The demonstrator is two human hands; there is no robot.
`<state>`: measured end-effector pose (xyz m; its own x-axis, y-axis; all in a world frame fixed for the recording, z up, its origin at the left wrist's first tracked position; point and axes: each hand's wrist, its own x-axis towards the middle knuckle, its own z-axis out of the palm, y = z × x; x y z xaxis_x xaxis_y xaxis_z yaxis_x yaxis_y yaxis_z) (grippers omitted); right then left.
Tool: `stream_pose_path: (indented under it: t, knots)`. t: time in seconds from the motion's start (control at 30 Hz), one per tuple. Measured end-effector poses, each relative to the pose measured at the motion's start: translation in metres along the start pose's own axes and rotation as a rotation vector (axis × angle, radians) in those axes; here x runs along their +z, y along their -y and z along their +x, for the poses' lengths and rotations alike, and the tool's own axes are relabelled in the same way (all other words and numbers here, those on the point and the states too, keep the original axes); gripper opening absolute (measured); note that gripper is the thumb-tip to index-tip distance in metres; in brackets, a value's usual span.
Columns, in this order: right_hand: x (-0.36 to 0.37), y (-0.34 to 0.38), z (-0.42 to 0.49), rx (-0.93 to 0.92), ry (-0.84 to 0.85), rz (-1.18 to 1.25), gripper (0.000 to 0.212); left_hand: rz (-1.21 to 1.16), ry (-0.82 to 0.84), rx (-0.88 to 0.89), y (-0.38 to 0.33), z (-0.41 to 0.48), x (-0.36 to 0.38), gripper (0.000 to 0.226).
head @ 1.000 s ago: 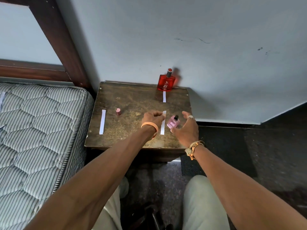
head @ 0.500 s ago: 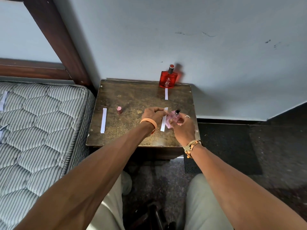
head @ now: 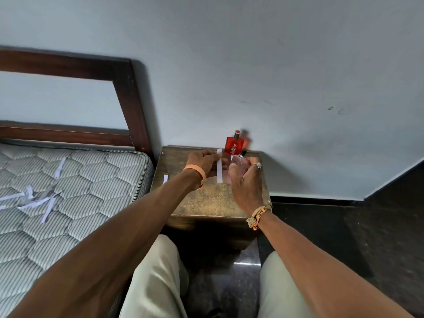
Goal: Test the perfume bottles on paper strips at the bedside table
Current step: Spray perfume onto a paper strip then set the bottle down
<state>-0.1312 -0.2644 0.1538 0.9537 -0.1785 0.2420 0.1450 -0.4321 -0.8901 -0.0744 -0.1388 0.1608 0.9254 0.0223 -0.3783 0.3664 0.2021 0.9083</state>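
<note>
My left hand (head: 202, 162) pinches a white paper strip (head: 219, 167) near its top and holds it upright above the brown bedside table (head: 206, 200). My right hand (head: 245, 182) is closed around a small pink perfume bottle (head: 239, 165) with a black nozzle, lifted just right of the strip. A red perfume bottle (head: 233, 145) with a dark cap stands at the table's back edge against the wall. Another white strip (head: 165, 179) lies on the table's left side, partly hidden by my left forearm.
A quilted mattress (head: 75, 187) lies to the left with several loose paper strips (head: 39, 200) on it. A dark wooden bed frame (head: 128, 106) rises behind it. The grey wall is close behind the table. Dark floor lies to the right, and my knees are below.
My left hand picked the strip up off the table and my right hand lifted the pink bottle beside it. The camera has tilted upward.
</note>
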Motion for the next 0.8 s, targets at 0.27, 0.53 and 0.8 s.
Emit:
stream_pose_path:
  t: [0.27,0.53,0.8]
  knots:
    - [-0.018,0.052,-0.04,-0.298,0.13,-0.032,0.057,-0.027,-0.06,0.199,-0.039,-0.048,-0.015,0.011]
    - [-0.033,0.075,-0.056,-0.411,0.198,-0.499,0.054,-0.083,-0.094,0.181,-0.058,-0.078,-0.029,0.016]
    - [-0.033,0.089,-0.053,-0.459,0.153,-0.584,0.055,-0.093,-0.116,0.114,-0.066,-0.09,-0.026,0.011]
